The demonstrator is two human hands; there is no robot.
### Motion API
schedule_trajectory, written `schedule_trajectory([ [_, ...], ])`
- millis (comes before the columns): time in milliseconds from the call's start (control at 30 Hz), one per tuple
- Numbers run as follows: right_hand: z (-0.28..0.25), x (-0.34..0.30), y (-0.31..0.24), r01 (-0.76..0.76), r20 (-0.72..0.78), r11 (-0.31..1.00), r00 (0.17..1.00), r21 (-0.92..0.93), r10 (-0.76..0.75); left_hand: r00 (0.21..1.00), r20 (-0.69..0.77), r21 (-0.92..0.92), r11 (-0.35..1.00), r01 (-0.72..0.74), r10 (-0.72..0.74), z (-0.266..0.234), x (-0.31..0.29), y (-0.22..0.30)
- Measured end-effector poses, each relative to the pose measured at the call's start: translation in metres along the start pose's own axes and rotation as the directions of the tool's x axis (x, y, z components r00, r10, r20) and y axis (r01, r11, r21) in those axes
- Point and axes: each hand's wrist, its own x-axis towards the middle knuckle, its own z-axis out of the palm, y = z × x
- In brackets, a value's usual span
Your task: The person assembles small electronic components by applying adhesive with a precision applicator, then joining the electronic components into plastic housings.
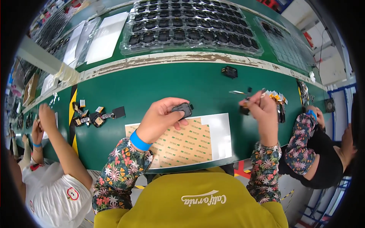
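Note:
My left hand is closed round a small black plastic housing, thumb on top, just above the far edge of a tan printed backing sheet. To the right, my right hand is pinched shut over the table; what sits between its fingertips is too small to make out. Small black parts lie or hang by those fingers, and a thin silver pointed tool shows just left of them. Beyond my right hand is a bunch of small parts with orange and silver tabs.
A clear tray of black housings stands past the white ledge. One black housing lies alone on the green table. Several small flex-cable parts are piled at left. Co-workers' arms are on both sides.

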Motion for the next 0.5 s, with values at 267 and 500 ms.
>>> schedule_trajectory([
  [267, 0.076, 0.006, -0.010, -0.045, 0.274, 0.967, 0.961, 0.250, -0.026, 0.996, 0.051, -0.046, 0.997, -0.065, 0.067, -0.006, 0.001, -0.003],
  [500, 0.087, -0.013, -0.018, 0.515, 0.362, 0.835, 0.828, -0.193, -0.427, 0.994, 0.112, -0.061, 0.998, -0.011, 0.017, -0.009, -0.001, -0.005],
])
